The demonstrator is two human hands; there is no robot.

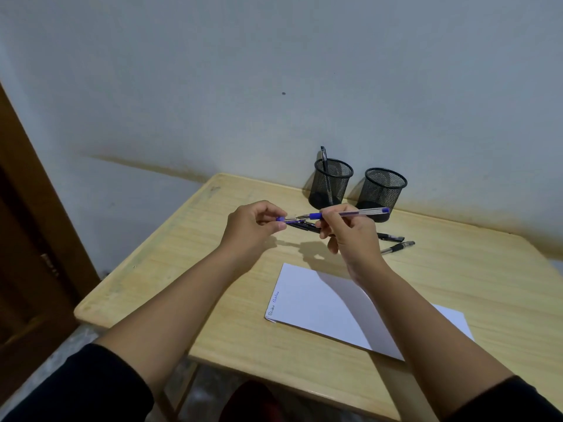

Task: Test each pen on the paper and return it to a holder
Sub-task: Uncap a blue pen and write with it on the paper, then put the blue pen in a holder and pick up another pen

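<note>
My right hand [347, 236] holds a blue pen [356, 212] level above the table, its bare tip pointing left. My left hand [253, 226] pinches the pen's blue cap [285, 219] just left of that tip; cap and tip are close together. Below the hands lies a black pen [304, 226], and two more black pens [391, 238] [397, 247] lie to the right. The white paper [320, 303] lies near the front, with small writing at its left edge. Two black mesh holders stand at the back: the left holder [330, 184] contains one pen, the right holder [382, 191] looks empty.
The wooden table [213, 269] stands against a pale wall. A dark wooden door frame [36, 239] runs down the left side. My forearms cross over the table's front edge and part of the paper.
</note>
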